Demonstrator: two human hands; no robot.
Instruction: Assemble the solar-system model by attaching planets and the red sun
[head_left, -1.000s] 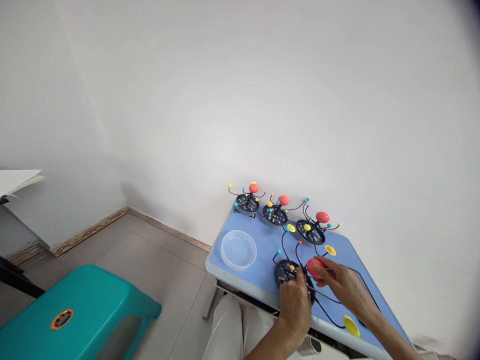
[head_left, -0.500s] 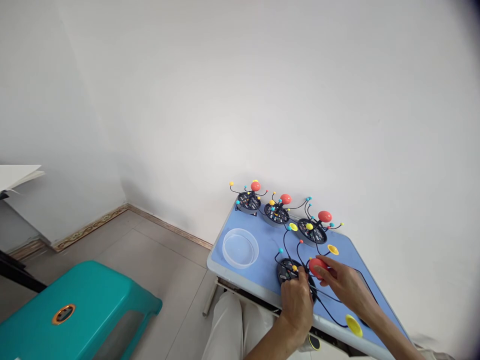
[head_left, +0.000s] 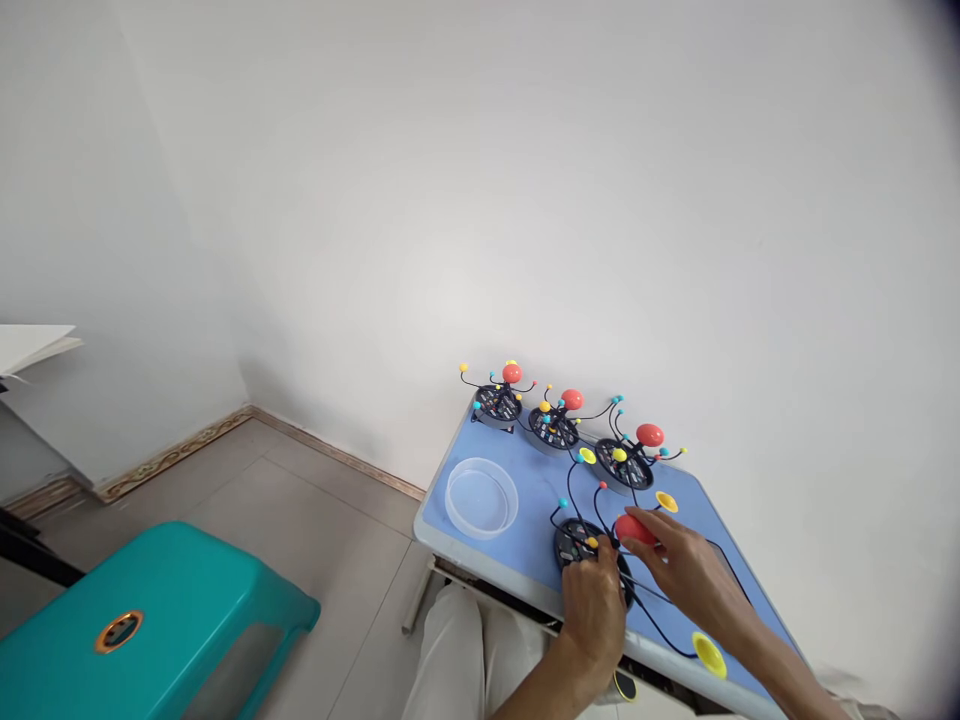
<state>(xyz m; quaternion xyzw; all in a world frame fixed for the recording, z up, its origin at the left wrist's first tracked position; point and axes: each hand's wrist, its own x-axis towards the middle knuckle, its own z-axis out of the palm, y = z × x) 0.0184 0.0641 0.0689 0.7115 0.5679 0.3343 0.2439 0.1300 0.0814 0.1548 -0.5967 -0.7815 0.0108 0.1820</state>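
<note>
A solar system model with a round black base (head_left: 570, 545) and thin curved arms stands near the front of the blue table. My left hand (head_left: 595, 598) is closed on this model, its fingers at the middle by the central post, which they partly hide. In my right hand (head_left: 686, 565) is a red ball (head_left: 631, 529), pinched between thumb and fingers just above the model's centre. Whether the ball is seated on the post, I cannot tell. Small coloured balls tip the arms, and a yellow disc-shaped piece (head_left: 709, 654) ends one arm at the table's front edge.
Three similar models (head_left: 498, 403), (head_left: 553, 428), (head_left: 625, 464) with red balls line the table's back edge by the wall. A clear round dish (head_left: 481, 498) sits on the left of the table (head_left: 450, 545). A teal stool (head_left: 180, 600) stands on the floor at left.
My right hand has shifted the red ball slightly left and up toward the model's centre, its fingers now more over the top. My left hand stays in place.
</note>
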